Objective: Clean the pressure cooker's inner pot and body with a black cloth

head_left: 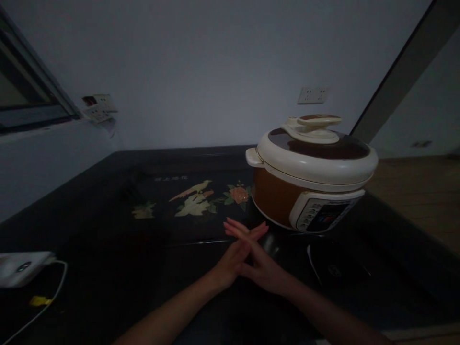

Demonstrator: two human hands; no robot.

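My left hand (228, 264) and my right hand (265, 269) cross each other over the black tabletop (151, 287). The right fingers lie across the left ones, pointing up and left, while the left fingertips show beyond them to the right. Both hands have their fingers stretched out, and I see nothing held in either. Just past the fingertips, to the right, stands a brown and cream electric cooker (276, 194) with its lid on and a control panel on its front.
A flat black object (336, 268) lies in front of the cooker. At the left edge are a white power strip (27, 268) with a cable and a small yellow item (40, 301). The table bears a bird-and-flower picture (194, 203). Wall sockets (312, 95) are behind.
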